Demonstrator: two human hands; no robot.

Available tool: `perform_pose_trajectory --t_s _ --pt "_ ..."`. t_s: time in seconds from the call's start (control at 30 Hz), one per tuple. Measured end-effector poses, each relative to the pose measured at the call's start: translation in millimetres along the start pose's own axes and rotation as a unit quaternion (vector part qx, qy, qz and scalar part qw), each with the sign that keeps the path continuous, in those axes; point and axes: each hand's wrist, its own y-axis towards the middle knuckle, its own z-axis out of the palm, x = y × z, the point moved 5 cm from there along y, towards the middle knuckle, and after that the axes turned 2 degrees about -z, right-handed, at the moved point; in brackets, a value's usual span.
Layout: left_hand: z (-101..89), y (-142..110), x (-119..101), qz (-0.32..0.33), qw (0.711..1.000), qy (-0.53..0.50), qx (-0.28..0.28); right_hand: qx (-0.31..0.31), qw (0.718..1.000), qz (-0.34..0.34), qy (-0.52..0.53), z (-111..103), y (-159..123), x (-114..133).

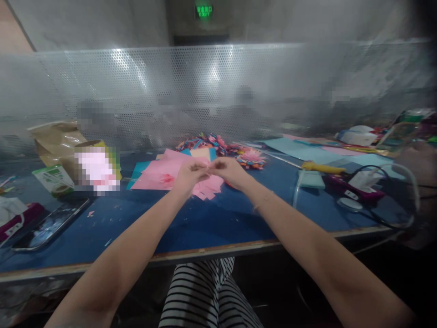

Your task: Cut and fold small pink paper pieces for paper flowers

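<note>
My left hand and my right hand meet above the middle of the table, fingertips pinched close together. Whatever lies between them is too small to make out. Beneath and behind the hands are sheets of pink paper, with small cut pink pieces fanned out just below the fingers. A red mark or scrap shows on the pink paper left of my left hand. Blue paper sticks out from under the stack. Behind my right hand lies a pile of multicoloured folded paper pieces.
A phone lies at left, near a green-white box and a brown paper bag. Rightward are a yellow-handled tool, light-blue sheets, a purple tissue box and a cable. A perforated screen stands behind the table.
</note>
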Motion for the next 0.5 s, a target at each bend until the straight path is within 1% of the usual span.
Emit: perform_pose_trajectory --t_s 0.1,0.23,0.3,0.37,0.5 --pt "-0.8 1.0 -0.1 0.003 1.0 0.005 0.001 0.016 1.0 -0.004 0.015 2.3 -0.1 -1.3" --pt "-3.4 2.3 -4.3 0.033 0.999 0.01 0.002 0.032 0.998 -0.003 0.045 4.5 0.2 -4.5" --pt "-4.6 3.0 -5.7 0.04 0.999 0.012 0.003 0.027 0.999 -0.01 0.024 3.9 0.4 -3.1" --pt "-4.6 3.4 -5.9 0.038 0.999 0.016 0.009 0.009 1.0 -0.018 -0.02 1.8 0.7 -0.2" --pt "-3.0 3.8 -3.6 0.012 0.999 0.03 0.024 -0.03 0.995 -0.024 -0.089 -1.5 -0.1 5.6"
